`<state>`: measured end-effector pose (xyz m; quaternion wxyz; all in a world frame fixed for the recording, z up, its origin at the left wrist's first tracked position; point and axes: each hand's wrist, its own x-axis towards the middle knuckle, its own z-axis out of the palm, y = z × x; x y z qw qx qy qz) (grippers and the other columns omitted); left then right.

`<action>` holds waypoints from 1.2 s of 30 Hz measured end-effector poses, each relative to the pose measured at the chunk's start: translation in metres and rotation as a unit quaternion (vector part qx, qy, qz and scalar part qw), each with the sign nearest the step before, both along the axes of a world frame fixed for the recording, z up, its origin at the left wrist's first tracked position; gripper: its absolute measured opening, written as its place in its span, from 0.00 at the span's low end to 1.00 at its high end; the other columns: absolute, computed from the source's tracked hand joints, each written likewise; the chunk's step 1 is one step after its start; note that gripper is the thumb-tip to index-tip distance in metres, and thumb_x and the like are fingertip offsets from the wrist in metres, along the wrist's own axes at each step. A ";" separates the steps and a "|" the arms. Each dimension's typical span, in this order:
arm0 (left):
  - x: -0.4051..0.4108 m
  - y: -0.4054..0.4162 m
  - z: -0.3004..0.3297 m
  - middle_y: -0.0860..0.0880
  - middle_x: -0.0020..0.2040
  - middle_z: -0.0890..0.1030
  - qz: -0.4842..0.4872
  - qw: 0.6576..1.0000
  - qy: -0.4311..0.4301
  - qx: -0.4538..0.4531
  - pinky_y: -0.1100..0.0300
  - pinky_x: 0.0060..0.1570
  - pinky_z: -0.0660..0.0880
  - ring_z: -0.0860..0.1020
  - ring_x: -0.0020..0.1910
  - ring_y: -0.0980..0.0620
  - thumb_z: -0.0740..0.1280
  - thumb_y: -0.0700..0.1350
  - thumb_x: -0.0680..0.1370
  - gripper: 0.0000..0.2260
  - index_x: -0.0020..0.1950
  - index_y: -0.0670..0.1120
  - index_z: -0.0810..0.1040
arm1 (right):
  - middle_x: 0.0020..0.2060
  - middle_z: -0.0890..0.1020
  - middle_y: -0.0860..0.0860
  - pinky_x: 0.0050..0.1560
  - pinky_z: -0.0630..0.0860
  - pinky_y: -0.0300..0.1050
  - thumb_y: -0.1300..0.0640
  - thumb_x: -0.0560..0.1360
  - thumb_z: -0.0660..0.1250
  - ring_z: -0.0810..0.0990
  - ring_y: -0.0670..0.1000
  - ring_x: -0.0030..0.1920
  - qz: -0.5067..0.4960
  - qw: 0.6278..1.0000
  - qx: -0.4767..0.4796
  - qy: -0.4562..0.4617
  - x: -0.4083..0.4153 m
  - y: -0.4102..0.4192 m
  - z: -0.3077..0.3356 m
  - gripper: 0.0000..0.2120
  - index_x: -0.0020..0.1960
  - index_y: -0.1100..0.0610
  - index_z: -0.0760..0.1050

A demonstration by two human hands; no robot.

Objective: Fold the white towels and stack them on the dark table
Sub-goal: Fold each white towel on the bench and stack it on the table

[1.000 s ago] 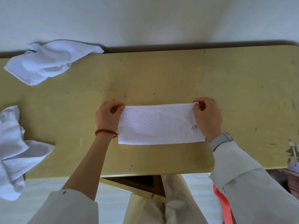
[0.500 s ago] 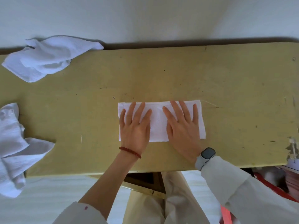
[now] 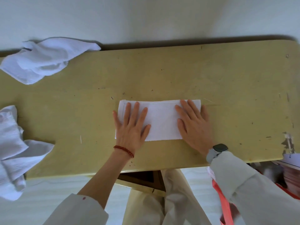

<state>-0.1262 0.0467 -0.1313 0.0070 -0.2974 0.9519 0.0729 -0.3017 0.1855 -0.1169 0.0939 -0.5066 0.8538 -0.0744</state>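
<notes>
straight, spread fingers of the left hand (image 3: 131, 127) and right hand (image 3: 194, 125) press flat on the folded white towel (image 3: 162, 120), which lies mid-table on the yellow table (image 3: 235, 88); two crumpled towels (image 3: 40, 60) sit at its left end.

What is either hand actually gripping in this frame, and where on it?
Nothing is gripped. The left hand and right hand lie flat with straight fingers, pressing opposite ends of the folded towel.
</notes>
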 end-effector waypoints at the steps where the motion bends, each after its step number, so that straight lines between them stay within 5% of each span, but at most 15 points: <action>1: 0.001 -0.005 0.002 0.43 0.70 0.69 -0.028 0.999 0.019 -0.020 0.30 0.63 0.55 0.61 0.70 0.41 0.51 0.55 0.80 0.20 0.69 0.48 0.66 | 0.66 0.73 0.54 0.66 0.57 0.58 0.52 0.77 0.52 0.66 0.54 0.68 -0.009 1.000 -0.016 0.007 -0.005 0.002 0.004 0.19 0.63 0.55 0.72; 4: -0.003 -0.020 0.011 0.48 0.63 0.77 -0.101 0.992 0.033 -0.074 0.29 0.62 0.56 0.68 0.68 0.42 0.60 0.49 0.78 0.14 0.60 0.48 0.77 | 0.53 0.80 0.53 0.54 0.67 0.53 0.53 0.74 0.56 0.76 0.55 0.53 -0.012 0.998 -0.046 0.036 -0.008 0.006 0.015 0.15 0.51 0.54 0.79; 7: -0.013 -0.035 0.017 0.49 0.59 0.80 -0.082 0.993 0.009 -0.084 0.26 0.59 0.53 0.72 0.65 0.40 0.60 0.38 0.74 0.14 0.56 0.46 0.79 | 0.45 0.79 0.53 0.45 0.65 0.47 0.51 0.73 0.56 0.78 0.56 0.41 0.047 0.998 -0.038 -0.010 0.003 0.013 0.023 0.14 0.48 0.53 0.79; 11: -0.033 -0.044 0.021 0.48 0.49 0.84 -0.035 0.998 0.018 -0.057 0.29 0.60 0.50 0.72 0.65 0.39 0.50 0.31 0.69 0.23 0.57 0.40 0.77 | 0.38 0.77 0.52 0.40 0.67 0.44 0.51 0.74 0.55 0.75 0.53 0.35 0.135 0.988 -0.021 -0.066 0.024 0.018 0.022 0.16 0.49 0.56 0.79; 14: -0.045 -0.039 0.024 0.48 0.46 0.84 -0.029 0.998 0.050 -0.029 0.31 0.62 0.48 0.71 0.66 0.39 0.59 0.28 0.67 0.20 0.56 0.39 0.77 | 0.32 0.78 0.50 0.37 0.71 0.46 0.53 0.75 0.56 0.74 0.53 0.34 0.145 0.983 -0.044 -0.103 0.027 0.010 0.022 0.16 0.42 0.57 0.80; 16: -0.045 -0.036 0.026 0.49 0.50 0.83 -0.001 0.997 0.069 -0.019 0.33 0.63 0.48 0.71 0.66 0.42 0.60 0.32 0.70 0.16 0.55 0.42 0.78 | 0.30 0.78 0.51 0.33 0.73 0.46 0.54 0.75 0.56 0.74 0.53 0.33 0.117 0.983 -0.072 -0.122 0.022 -0.004 0.025 0.17 0.37 0.59 0.80; 18: -0.036 -0.035 0.027 0.48 0.56 0.81 0.049 0.996 0.080 -0.004 0.33 0.64 0.50 0.71 0.66 0.43 0.55 0.38 0.73 0.15 0.54 0.44 0.77 | 0.32 0.79 0.52 0.31 0.74 0.44 0.56 0.75 0.56 0.75 0.53 0.34 0.084 0.985 -0.086 -0.128 0.015 -0.026 0.028 0.15 0.43 0.59 0.80; 23: -0.005 -0.031 0.020 0.41 0.65 0.74 0.144 0.986 0.080 0.018 0.30 0.63 0.54 0.69 0.67 0.40 0.55 0.45 0.75 0.16 0.59 0.43 0.74 | 0.39 0.77 0.54 0.39 0.73 0.50 0.60 0.77 0.58 0.74 0.54 0.39 -0.033 0.980 -0.024 -0.195 0.004 -0.084 0.034 0.08 0.46 0.62 0.74; 36: 0.016 0.016 -0.004 0.41 0.73 0.63 0.088 0.996 0.000 0.019 0.31 0.64 0.53 0.56 0.72 0.42 0.51 0.55 0.78 0.24 0.72 0.48 0.61 | 0.40 0.78 0.52 0.42 0.75 0.50 0.52 0.76 0.62 0.76 0.53 0.40 -0.131 0.960 0.084 -0.232 0.023 -0.040 0.031 0.09 0.47 0.58 0.74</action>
